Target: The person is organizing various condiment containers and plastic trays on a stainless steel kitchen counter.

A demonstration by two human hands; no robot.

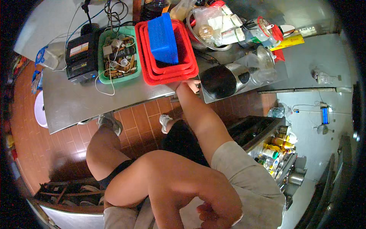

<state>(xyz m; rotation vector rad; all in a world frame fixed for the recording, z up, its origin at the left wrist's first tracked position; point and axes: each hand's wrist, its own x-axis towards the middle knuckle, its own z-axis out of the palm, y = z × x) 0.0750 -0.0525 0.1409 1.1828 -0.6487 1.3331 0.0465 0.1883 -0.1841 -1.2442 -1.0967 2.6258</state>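
Note:
My right hand (192,85) is at the metal table's front edge, just below the stacked red plastic baskets (145,65); its palm is partly hidden, and I cannot tell whether it grips anything. A blue plastic basket (163,43) sits tilted inside the red ones. Right of the hand stands a black-and-silver appliance (218,81). My left hand (226,197) is bent close to the camera, low in the view, with curled fingers partly hidden; nothing shows in it. A green basket (139,63) of cables, adapters and small wooden pieces stands left of the red baskets.
A black box-shaped device (83,57) with a blue light stands on the metal table (77,100), cables behind it. A metal bowl (226,47) of bags and clear plastic containers (264,68) are at the right. Bottles (270,153) fill a lower shelf. My legs are below the table edge.

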